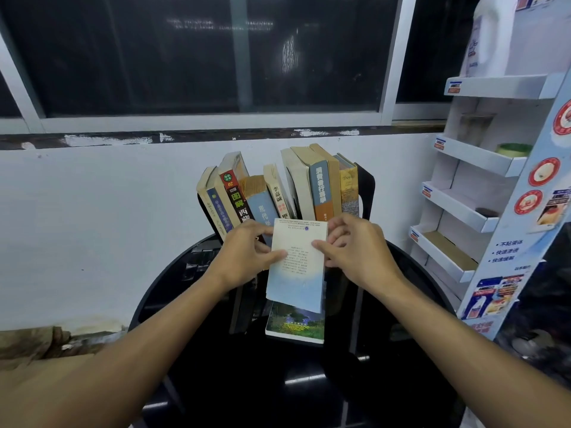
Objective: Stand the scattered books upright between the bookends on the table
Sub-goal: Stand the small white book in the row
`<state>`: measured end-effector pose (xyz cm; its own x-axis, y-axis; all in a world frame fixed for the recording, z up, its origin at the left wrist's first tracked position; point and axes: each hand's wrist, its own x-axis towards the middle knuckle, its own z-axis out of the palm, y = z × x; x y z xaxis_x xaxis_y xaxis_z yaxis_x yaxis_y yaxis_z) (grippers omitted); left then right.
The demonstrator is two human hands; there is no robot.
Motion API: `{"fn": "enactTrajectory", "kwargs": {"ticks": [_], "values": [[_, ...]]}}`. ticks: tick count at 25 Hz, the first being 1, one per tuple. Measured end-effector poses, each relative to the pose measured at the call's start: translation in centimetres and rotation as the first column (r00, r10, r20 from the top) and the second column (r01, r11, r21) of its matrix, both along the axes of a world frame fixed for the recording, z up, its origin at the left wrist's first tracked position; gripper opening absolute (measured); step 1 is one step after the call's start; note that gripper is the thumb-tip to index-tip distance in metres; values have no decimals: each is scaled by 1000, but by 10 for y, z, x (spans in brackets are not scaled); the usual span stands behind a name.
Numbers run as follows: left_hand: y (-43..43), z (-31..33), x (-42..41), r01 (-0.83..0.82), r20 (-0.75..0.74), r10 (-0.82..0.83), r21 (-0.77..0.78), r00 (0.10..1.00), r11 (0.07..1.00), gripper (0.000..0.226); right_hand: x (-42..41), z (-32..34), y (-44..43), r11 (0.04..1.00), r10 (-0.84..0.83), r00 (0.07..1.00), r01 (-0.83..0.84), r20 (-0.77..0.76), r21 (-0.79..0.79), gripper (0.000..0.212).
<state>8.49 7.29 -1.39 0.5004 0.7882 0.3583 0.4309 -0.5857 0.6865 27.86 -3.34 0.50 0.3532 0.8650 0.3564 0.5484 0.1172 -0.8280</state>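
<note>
Leaning books [321,186] just behind the paperback [296,270]

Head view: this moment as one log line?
left hand, right hand: hold pale book | green book: flat on table | other books: between bookends

Far beyond the left hand [247,254] and the right hand [358,251], a dark window [197,54] with pale frames fills the top. Under it run a chipped brown ledge [216,138] and a white wall [92,211]. Right of the right hand stands a cardboard display rack [482,193] with tiered trays. One upper tray holds a green-topped round thing [514,149], and a lower one holds a small dark thing [486,211]. Below and left of the left hand, crumpled brown paper [46,341] lies against the wall.
</note>
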Motion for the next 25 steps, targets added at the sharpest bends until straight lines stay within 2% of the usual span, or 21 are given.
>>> {"fn": "enactTrajectory", "kwargs": {"ticks": [4, 7, 13, 18, 25], "values": [[7, 11, 5, 8, -22, -7, 61, 1000, 998, 49, -1, 14, 1, 1000, -2, 997, 0, 79, 29, 24], [16, 21, 6, -59, -74, 77, 221, 994, 973, 60, -1, 18, 0, 998, -41, 973, 29, 225, 59, 24], [29, 47, 19, -77, -71, 126, 479, 989, 874, 60, -6, 24, 6, 995, -76, 919, 42, 388, 94, 20], [54, 59, 37, -74, -206, 177, 428, 962, 901, 78, -10, 28, 13, 994, -79, 892, 38, 446, 101, 18], [68, 55, 38, -114, -230, 219, 400, 948, 910, 56, -8, 37, 23, 994, -90, 868, 51, 489, 92, 19]]}}
